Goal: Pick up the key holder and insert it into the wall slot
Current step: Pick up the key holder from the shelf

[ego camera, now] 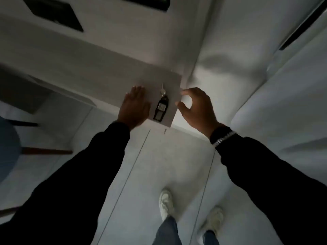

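Note:
The key holder [161, 107] is a dark rectangular tag with a pale label and a silver key on a ring at its far end. It lies on the near right corner of a grey table top [109, 75]. My left hand [133, 107] rests flat on the table just left of it, fingers together, not touching it. My right hand [197, 106] hovers off the table's right edge, fingers curled apart, thumb and forefinger near the edge, holding nothing. No wall slot shows clearly in the dim view.
White walls [230, 50] meet in a corner behind the table. Dark frames [53, 13] hang on the wall at top left. A blue stool with wooden legs [10, 144] stands at the left. My feet in pale shoes [166, 204] are on the tiled floor.

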Tool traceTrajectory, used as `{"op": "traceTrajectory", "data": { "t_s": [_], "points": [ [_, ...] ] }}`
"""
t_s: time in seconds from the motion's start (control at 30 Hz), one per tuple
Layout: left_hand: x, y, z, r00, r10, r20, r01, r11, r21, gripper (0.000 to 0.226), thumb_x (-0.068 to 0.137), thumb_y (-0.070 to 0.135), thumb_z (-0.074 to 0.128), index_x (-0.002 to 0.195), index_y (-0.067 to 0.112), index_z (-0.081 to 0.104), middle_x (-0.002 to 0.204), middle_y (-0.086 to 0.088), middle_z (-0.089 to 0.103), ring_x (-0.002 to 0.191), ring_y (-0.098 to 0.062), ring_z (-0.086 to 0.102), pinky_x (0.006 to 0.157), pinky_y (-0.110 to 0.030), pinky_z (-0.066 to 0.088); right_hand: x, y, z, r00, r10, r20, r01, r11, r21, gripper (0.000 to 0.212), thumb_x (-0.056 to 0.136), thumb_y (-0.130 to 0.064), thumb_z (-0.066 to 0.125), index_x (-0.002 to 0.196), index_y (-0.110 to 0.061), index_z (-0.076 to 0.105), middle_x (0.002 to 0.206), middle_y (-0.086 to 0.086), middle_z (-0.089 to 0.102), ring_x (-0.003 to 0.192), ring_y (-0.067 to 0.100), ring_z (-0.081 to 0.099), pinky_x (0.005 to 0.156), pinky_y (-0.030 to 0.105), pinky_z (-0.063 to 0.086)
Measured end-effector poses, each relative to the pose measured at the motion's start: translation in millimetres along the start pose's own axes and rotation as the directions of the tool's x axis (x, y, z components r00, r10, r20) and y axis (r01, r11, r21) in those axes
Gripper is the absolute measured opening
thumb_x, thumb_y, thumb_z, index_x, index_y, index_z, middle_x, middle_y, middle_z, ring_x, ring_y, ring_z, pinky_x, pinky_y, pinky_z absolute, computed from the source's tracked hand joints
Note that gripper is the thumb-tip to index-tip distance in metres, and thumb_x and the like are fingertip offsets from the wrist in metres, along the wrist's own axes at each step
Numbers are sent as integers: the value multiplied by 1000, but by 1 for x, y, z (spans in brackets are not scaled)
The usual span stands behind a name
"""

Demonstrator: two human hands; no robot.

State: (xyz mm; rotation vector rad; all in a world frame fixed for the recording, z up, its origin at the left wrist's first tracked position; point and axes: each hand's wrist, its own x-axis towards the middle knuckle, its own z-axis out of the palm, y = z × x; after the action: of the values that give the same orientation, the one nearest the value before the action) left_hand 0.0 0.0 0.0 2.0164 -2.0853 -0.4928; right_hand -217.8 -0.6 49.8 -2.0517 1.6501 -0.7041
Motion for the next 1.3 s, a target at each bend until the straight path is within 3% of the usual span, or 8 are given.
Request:
{"op": "traceTrajectory", "data": {
  "t_s": [0.13,0.27,0.43,0.6,0.8,0.9,1.03,1.3],
  "points": [
    [36,-10,21,995,-85,-52,90,989,115,71,102,43,36,158,4,16,168,-17,12,157,-34,9,128,-53,8,9,-11,52,970,241,24,-239,969,-56,49,79,-47,66,106,-6,61,111,21,58,107,38,53,89,42,47],
    [43,-12,30,991,-78,-105,95,980,172,76,100,52,32,158,5,14,168,-17,12,157,-33,9,128,-55,7,13,-18,71,962,274,8,-273,957,-95,54,69,-51,71,109,-15,63,113,19,53,107,37,51,83,41,48],
    [44,-9,28,992,-80,-101,97,977,188,77,101,54,28,158,4,13,168,-18,12,157,-33,9,129,-56,7,16,-6,58,956,279,86,-282,959,25,53,70,-35,75,120,-20,63,115,16,53,109,32,53,95,38,48],
    [45,-10,25,993,-81,-82,97,975,202,81,97,57,18,158,3,12,168,-19,11,157,-35,8,129,-57,7,19,-1,48,909,400,119,-410,908,79,54,68,-24,79,117,-11,63,113,16,61,103,31,61,94,40,50],
    [32,13,35,997,-63,-48,70,983,169,79,100,53,27,158,2,11,168,-20,9,157,-34,7,129,-55,6,29,5,39,873,465,147,-482,868,118,17,67,-19,76,79,-7,72,72,19,73,70,30,67,75,39,56],
    [24,23,40,995,-85,-43,91,982,163,77,100,50,29,158,1,11,168,-19,8,157,-34,6,129,-54,7,26,5,31,790,564,239,-610,690,390,14,78,-13,70,64,-10,71,60,21,64,46,21,54,52,34,51],
    [13,30,37,999,-52,0,52,982,182,76,101,49,29,157,1,9,169,-19,6,157,-34,6,129,-54,8,19,5,10,703,604,375,-688,442,576,13,81,2,63,70,-4,66,63,15,58,48,21,48,44,23,40],
    [13,67,-10,974,-31,226,18,998,58,71,97,25,42,156,-1,12,167,-20,13,156,-33,12,129,-52,11,-33,4,-67,734,544,407,-640,355,681,6,81,-4,68,79,-8,71,79,15,64,65,17,54,61,28,43]
  ]
}}
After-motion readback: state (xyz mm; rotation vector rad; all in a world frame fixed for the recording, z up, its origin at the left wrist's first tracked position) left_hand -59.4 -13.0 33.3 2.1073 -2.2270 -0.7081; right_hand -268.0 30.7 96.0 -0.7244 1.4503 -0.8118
